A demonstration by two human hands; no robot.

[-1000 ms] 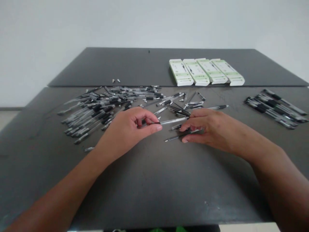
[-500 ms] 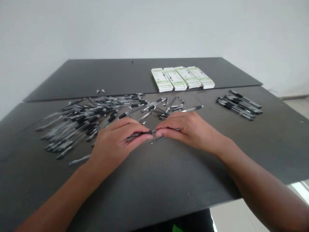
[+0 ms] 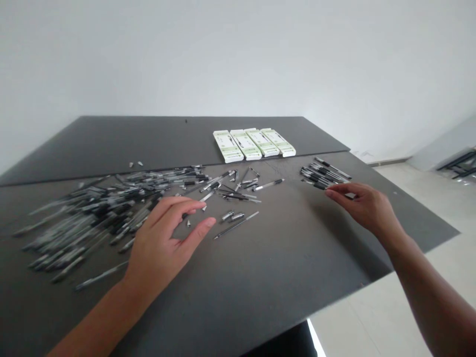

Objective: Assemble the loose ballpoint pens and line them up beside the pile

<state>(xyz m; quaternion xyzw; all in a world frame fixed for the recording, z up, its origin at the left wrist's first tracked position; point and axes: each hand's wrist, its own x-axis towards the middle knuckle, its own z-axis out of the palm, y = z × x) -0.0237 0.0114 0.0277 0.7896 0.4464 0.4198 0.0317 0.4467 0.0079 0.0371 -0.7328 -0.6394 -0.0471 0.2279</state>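
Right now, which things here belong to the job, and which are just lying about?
Belonging to the job: left hand, right hand, scattered black-and-clear pens, neat pen bunch.
Just lying about: four green-and-white pen boxes, two small grey pieces.

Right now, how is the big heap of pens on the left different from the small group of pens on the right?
The big heap of pens is far larger than the small group of pens. The heap's pens cross at mixed angles; the group's lie nearly parallel. The heap sits by the left hand, the group by the right hand. Both hold clear pens with black grips.
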